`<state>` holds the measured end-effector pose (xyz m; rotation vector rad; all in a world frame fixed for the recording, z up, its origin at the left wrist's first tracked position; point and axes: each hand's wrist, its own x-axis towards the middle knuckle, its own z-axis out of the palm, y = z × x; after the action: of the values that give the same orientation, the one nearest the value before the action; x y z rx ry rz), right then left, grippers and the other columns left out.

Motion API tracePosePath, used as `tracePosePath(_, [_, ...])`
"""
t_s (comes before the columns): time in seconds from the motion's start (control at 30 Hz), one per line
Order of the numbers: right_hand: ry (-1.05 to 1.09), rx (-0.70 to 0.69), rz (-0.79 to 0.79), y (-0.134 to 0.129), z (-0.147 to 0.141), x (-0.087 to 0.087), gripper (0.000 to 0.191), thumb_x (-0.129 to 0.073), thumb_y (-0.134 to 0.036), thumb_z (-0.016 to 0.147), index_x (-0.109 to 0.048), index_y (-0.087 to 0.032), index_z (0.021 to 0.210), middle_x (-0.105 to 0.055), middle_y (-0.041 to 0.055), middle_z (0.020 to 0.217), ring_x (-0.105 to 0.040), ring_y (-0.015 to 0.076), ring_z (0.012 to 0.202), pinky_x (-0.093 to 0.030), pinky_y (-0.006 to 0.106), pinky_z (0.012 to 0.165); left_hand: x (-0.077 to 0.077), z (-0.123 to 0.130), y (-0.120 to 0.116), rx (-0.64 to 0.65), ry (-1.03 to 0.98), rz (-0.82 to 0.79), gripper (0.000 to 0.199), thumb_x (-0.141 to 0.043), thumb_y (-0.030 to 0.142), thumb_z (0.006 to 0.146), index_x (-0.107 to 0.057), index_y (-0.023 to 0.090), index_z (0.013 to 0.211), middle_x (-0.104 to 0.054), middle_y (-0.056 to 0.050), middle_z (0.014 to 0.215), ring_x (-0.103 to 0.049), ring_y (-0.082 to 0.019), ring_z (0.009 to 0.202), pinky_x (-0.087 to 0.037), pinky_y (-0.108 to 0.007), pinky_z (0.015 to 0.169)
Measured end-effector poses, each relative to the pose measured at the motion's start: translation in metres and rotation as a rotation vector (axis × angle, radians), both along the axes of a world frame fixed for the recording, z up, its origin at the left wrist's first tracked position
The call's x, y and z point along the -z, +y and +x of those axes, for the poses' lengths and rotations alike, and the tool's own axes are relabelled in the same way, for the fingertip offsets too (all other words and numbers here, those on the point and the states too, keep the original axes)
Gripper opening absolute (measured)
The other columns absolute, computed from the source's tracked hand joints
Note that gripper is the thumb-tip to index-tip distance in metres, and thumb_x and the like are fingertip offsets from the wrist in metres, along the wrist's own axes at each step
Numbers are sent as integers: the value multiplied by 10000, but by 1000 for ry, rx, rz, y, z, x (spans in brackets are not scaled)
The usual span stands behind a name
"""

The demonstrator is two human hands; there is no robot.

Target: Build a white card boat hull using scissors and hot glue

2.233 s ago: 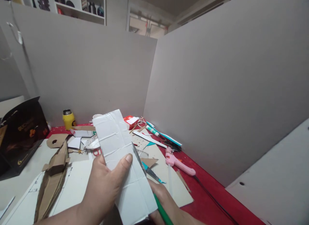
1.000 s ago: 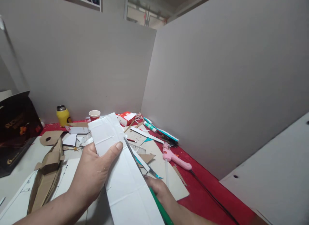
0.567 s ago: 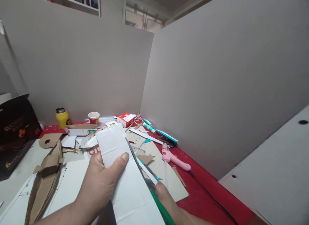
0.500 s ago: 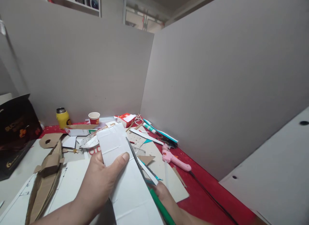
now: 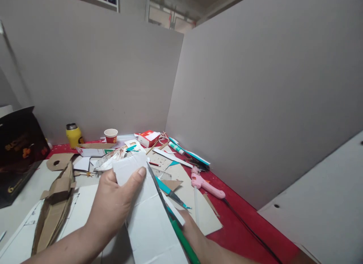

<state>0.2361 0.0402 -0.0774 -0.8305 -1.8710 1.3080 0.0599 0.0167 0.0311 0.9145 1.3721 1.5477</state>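
My left hand (image 5: 113,203) grips a long white cardboard piece (image 5: 153,226), thumb on its face and fingers behind. Along the board's right edge lie the dark blades of a pair of scissors (image 5: 159,186) with a green handle. My right hand (image 5: 195,233) is at that handle, below and right of the board, its fingers largely hidden. A narrow white strip (image 5: 177,215) sticks out between the blades and my right hand. Just beyond is a teal-and-grey tool (image 5: 172,192), lying on a pale sheet.
A pink glue gun (image 5: 205,184) with a black cord lies on the red cloth (image 5: 235,215). A brown cardboard form (image 5: 53,211) lies left. Behind stand a yellow bottle (image 5: 73,136), a paper cup (image 5: 110,136) and a red box (image 5: 148,138). A black bag (image 5: 19,154) stands far left; grey panels enclose the table.
The board and my left hand have shifted slightly left, and the board's far end sits lower. More of the blades and the teal tool shows. A teal scrap has come into view behind the board.
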Motion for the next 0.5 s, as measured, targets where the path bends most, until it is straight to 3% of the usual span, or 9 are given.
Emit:
tracePosePath(0.2, [31, -26, -1, -1, -3, 5, 378, -685, -487, 710, -708, -193, 947, -708, 52, 826, -632, 291, 852, -522, 316, 661, 3, 4, -1, -6, -7, -38, 231, -782, 366, 650, -725, 175, 765, -732, -11, 601, -655, -192, 495, -544, -292, 522])
tracePosePath(0.4, [20, -40, 10, -3, -4, -13, 298, -628, -460, 783, -707, -193, 890, -699, 47, 777, -636, 275, 797, -523, 301, 637, 1, 3, 1, 10, -11, -46, 229, -772, 365, 670, -709, 173, 778, -738, -18, 611, -658, -186, 500, -524, -261, 476])
tracePosePath(0.5, [11, -46, 21, -3, -2, -21, 302, -644, -457, 773, -697, -192, 907, -701, 55, 802, -639, 274, 817, -530, 299, 654, 4, 4, 0, 50, -12, -36, 218, -783, 361, 657, -671, 175, 673, -708, -2, 550, -620, -157, 439, -477, -221, 403])
